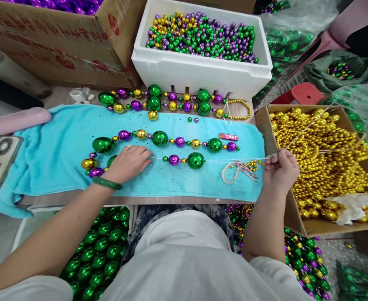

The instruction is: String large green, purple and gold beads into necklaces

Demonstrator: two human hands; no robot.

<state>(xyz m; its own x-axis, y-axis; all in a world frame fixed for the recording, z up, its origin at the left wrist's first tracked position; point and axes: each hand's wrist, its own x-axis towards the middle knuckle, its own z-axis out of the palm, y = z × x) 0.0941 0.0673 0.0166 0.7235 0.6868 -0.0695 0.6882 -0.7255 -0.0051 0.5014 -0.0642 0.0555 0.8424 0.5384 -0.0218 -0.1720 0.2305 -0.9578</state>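
Right-hand grip: the right hand [280, 166] has its thumb and fingers pressed together, pinching the pale thread [224, 160] beyond the strand's right side; more thread slants up from it over the gold beads [322, 152].
Left-hand grip: the left hand [131, 161] lies palm down over the strand's lower row, fingers bent; whether they pinch the thread or only rest on it cannot be told.
Bead strand: the bead strand [160, 138] lies on the turquoise towel [61, 171], its two rows joined by a bend at the left.
Strung so far: the upper row and bend look filled with green, purple and gold beads; the lower row carries a short group ending at a large green ball [195, 160].
Left to do, by the look of it: bare thread separates that group from the left hand, and the two ends are not joined.
Loose on towel: a gold ball [152, 115] and two small beads [192, 120], near a second strand [154, 103] that looks further along.
Near right hand: pink snips [246, 171] beside a pale band [229, 174].
Farther out: a white foam box [199, 72] of mixed beads behind, a cardboard box [315, 229] of gold beads at right.
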